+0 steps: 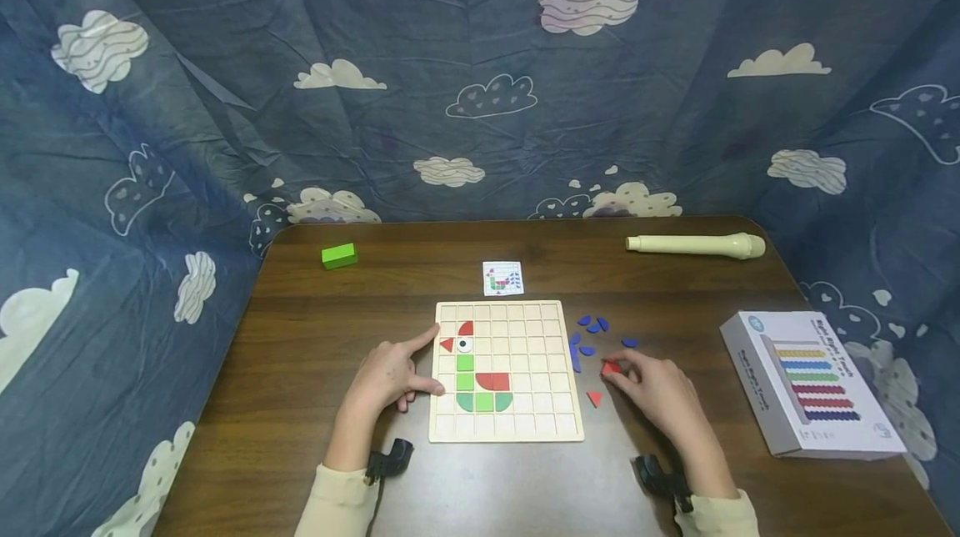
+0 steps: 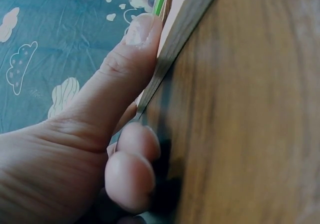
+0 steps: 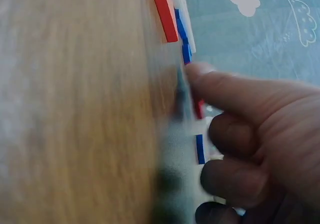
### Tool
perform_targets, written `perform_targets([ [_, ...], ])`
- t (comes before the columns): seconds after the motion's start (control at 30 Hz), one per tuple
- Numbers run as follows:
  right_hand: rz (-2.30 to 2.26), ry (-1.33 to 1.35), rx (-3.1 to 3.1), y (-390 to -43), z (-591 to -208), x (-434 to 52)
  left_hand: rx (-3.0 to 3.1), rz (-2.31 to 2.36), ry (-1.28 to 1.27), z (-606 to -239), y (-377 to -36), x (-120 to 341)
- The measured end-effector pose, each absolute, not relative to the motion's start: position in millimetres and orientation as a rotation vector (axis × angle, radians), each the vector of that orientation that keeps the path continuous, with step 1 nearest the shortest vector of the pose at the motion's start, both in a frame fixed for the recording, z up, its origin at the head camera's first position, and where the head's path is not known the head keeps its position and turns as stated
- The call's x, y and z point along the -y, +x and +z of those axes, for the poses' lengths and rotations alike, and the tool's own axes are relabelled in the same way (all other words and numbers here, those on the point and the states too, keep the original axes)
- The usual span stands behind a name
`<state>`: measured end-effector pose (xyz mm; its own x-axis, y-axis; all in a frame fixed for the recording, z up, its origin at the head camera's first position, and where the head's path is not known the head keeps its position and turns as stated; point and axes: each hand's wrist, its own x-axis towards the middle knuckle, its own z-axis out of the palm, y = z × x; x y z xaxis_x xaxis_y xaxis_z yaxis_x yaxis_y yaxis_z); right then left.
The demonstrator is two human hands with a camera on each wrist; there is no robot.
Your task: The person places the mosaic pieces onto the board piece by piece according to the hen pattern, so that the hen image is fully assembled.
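Two hands: left (image 1: 390, 374) steadies board (image 1: 558, 424), right (image 1: 660, 391) pinches red piece (image 1: 611, 367).

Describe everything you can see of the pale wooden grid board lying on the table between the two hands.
The pale wooden grid board is a square tray with a raised rim, its surface ruled into small square cells. It lies flat on the dark wooden table. Red and green pieces and one white eye tile fill cells in its left part, forming an unfinished bird; the other cells are bare. The left hand touches its left edge with forefinger and thumb. The right hand stays clear of it.
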<state>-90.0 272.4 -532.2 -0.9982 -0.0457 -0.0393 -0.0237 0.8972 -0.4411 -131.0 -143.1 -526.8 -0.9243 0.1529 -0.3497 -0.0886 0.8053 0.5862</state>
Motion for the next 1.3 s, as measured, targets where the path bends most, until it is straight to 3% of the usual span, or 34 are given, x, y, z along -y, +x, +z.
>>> perform_targets([
  [0.33,-0.832,-0.339,-2.955,-107.0,-511.1,-213.2,-2.598,0.894,0.018,-520.9,-134.2,143.1],
  [0.6,-0.802,-0.497,-2.852,-112.0,-518.0,-168.6,-2.623,0.865,0.048,-521.8,-136.0,142.9],
  [1.3,-0.79,-0.455,-2.856,-104.9,-525.6,-161.0,-2.608,0.875,0.029,-523.9,-129.6,142.3],
])
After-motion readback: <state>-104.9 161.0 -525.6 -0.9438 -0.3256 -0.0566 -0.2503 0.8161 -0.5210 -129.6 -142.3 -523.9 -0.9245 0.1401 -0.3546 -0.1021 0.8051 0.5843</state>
